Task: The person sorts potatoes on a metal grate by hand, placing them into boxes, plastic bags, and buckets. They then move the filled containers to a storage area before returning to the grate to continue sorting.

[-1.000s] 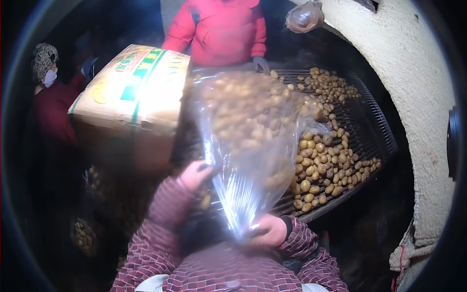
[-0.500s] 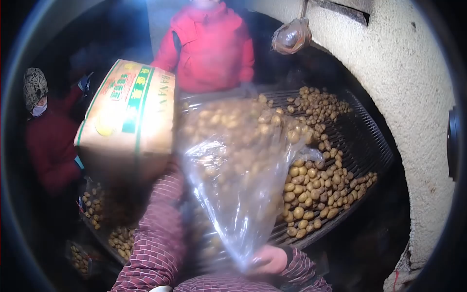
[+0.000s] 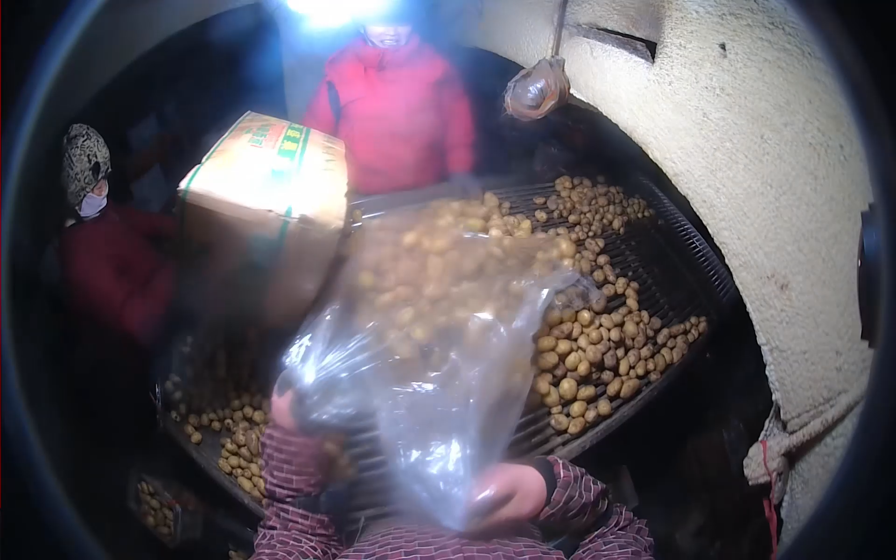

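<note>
A large clear plastic bag (image 3: 439, 401) stretches over a slatted rack, with potatoes (image 3: 439, 271) showing through and behind its upper part. My right hand (image 3: 509, 495) is closed on the bag's lower corner, near my body. At the bag's left side is my left hand (image 3: 285, 408), blurred and partly covered by the film; its fingers cannot be made out. Beyond my left hand, a cardboard box (image 3: 266, 210) with green print stands tilted above the rack.
Loose potatoes (image 3: 597, 359) lie on the dark slatted rack (image 3: 667, 271) at right, others at lower left. A person in a red jacket (image 3: 397, 117) stands opposite; another person (image 3: 117, 261) is at left. A wrapped lamp (image 3: 539, 89) hangs near the pale wall (image 3: 747, 187).
My left arm has come back from beside the box to the bag's left edge. The box shows at a different tilt, and the bag's left side is now spread out and lifted.
</note>
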A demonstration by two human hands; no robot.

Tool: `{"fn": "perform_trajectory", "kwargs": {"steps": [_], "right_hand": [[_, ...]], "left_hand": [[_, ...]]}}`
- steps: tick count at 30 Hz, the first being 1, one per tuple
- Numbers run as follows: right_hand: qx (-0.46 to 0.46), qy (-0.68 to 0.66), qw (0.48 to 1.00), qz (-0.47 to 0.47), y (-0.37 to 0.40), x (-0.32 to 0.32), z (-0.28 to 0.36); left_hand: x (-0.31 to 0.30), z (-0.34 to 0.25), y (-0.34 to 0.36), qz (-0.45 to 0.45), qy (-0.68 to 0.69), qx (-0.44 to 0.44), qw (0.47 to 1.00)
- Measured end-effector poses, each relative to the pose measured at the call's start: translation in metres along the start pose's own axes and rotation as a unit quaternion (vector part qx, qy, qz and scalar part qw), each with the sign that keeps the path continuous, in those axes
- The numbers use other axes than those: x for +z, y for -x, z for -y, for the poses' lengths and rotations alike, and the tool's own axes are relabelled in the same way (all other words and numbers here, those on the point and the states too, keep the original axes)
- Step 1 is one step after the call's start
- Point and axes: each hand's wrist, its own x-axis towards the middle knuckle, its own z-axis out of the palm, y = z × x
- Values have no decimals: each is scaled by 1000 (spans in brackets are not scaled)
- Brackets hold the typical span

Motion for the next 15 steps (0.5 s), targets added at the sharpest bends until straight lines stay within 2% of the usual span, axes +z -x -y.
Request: {"fn": "perform_trajectory", "kwargs": {"steps": [3, 4, 5, 6, 7, 8, 9, 10, 11, 13, 14, 15], "right_hand": [[21, -60, 993, -98, 1, 6, -32], [22, -70, 990, -119, -3, 0, -23], [24, -81, 987, -139, -8, -5, -8], [50, 61, 983, -167, -12, -9, 20], [121, 65, 964, -229, -20, -12, 33], [87, 54, 958, -268, -24, -19, 28], [36, 62, 947, -314, -29, -22, 24], [-17, 72, 931, -357, -34, -24, 25], [-43, 113, 920, -372, -38, -32, 34], [-102, 166, 896, -398, -51, -55, 61], [-136, 181, 883, -412, -57, -68, 74], [-155, 162, 877, -425, -60, -74, 91]], "left_hand": [[-8, -39, 30, 44, 208, -19, 977], [-29, -16, 36, -10, 65, 73, 995], [-27, -34, 37, 28, 230, 9, 973], [-35, -25, 33, 0, 154, 46, 987], [-43, -17, 29, -33, 76, 79, 993], [-20, -41, 28, -76, 14, 104, 992], [-28, -38, 20, -64, -66, 178, 980], [-36, -36, 12, -62, -141, 253, 955], [-31, -50, 3, -74, -244, 350, 902], [-64, -50, -6, -62, -264, 302, 914], [-58, -72, -7, -116, -472, 344, 804], [-68, -67, -17, -114, -422, 382, 814]]}}
